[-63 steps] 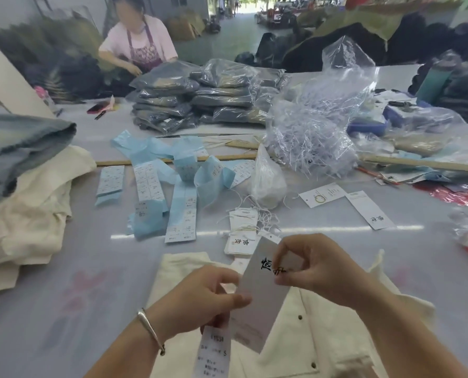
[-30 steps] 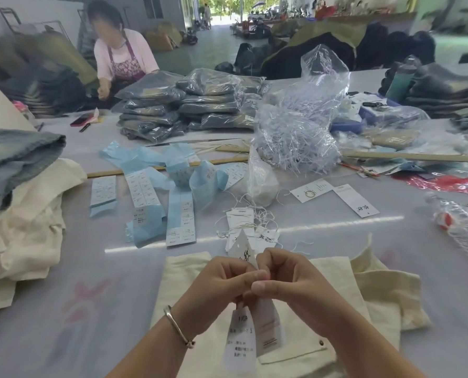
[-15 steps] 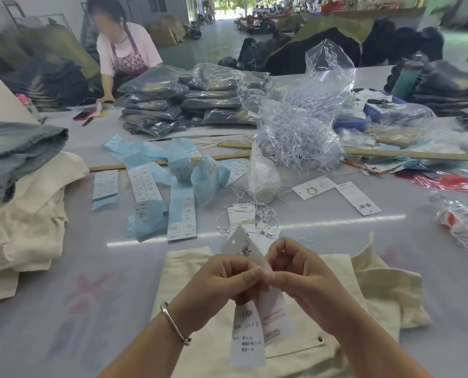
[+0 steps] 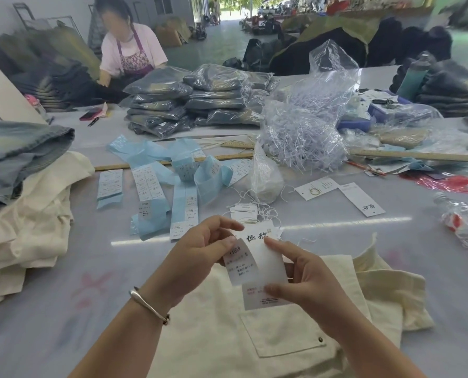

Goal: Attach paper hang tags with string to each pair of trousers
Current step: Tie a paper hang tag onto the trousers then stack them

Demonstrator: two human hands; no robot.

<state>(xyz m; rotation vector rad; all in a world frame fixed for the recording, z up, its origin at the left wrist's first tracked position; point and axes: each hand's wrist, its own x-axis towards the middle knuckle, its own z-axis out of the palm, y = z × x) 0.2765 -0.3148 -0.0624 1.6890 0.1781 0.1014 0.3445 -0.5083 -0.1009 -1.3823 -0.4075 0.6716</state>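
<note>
The left hand [image 4: 200, 249], a silver bangle [image 4: 149, 305] at its wrist, pinches the top of a small white size label [image 4: 239, 264] printed in fine dark text. Overlapping it to the right is the larger white hang tag [image 4: 265, 257], with bold black brush characters near its top and small red print low down. The right hand [image 4: 306, 279] grips that tag's right side, forefinger laid across its face. Both tags are held above cream trousers [image 4: 268, 339] lying flat on the grey table [image 4: 64, 282].
</note>
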